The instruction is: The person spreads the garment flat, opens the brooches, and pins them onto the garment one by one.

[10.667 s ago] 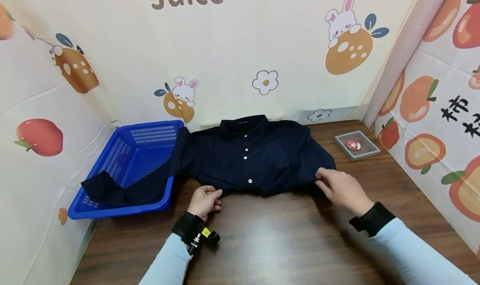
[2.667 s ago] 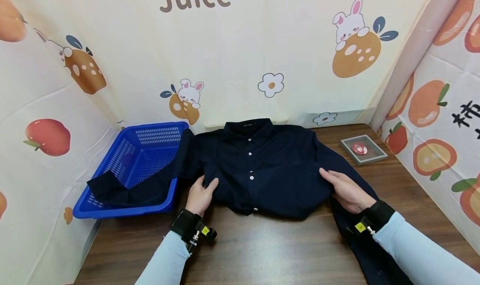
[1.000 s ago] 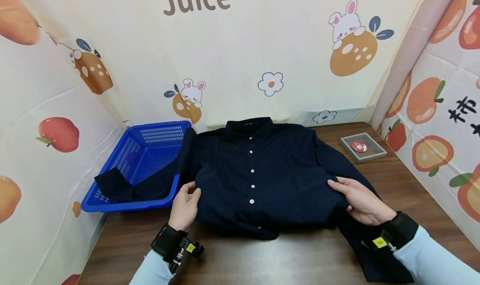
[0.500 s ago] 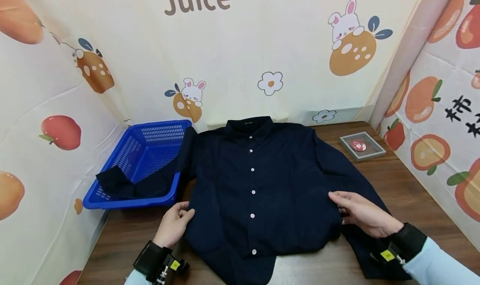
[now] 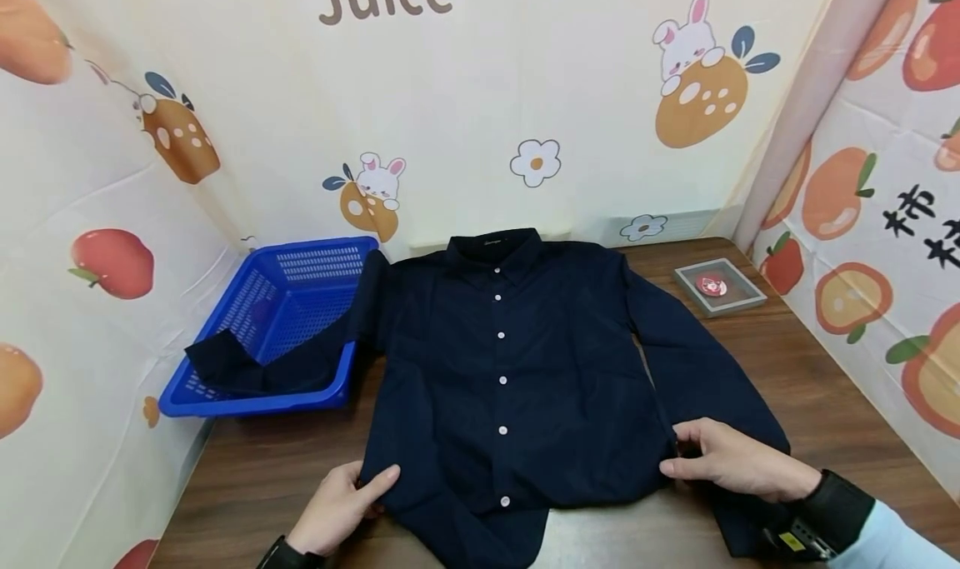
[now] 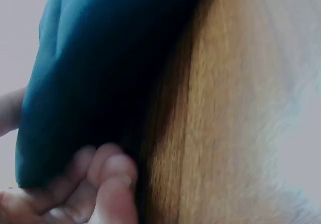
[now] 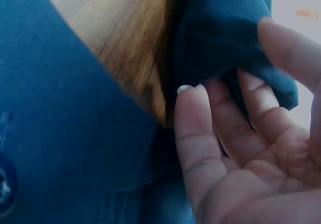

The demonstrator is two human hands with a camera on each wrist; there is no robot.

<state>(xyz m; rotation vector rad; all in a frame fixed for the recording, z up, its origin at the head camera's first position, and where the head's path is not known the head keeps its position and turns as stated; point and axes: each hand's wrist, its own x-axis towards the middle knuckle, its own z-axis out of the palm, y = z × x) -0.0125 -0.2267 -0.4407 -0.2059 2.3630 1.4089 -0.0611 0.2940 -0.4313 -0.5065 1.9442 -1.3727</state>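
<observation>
Left hand [image 5: 337,506] pinches navy shirt [image 5: 465,369] near hem | right hand [image 5: 738,461] pinches opposite side edge | 1 sleeve [image 5: 303,371] inside blue basket [image 5: 296,401] | shirt lies buttons-up on wooden table [image 5: 255,469]

it looks booth-like: fruit-print cloth walls [image 5: 465,94] border a wooden table [image 5: 240,477].

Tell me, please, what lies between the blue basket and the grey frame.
In the head view: the navy shirt, then bare table beside the frame.

Matt cloth makes up the shirt [image 5: 450,361], softly glossy wood grain the counter [image 5: 795,361], perforated plastic the basket [image 5: 270,403].
</observation>
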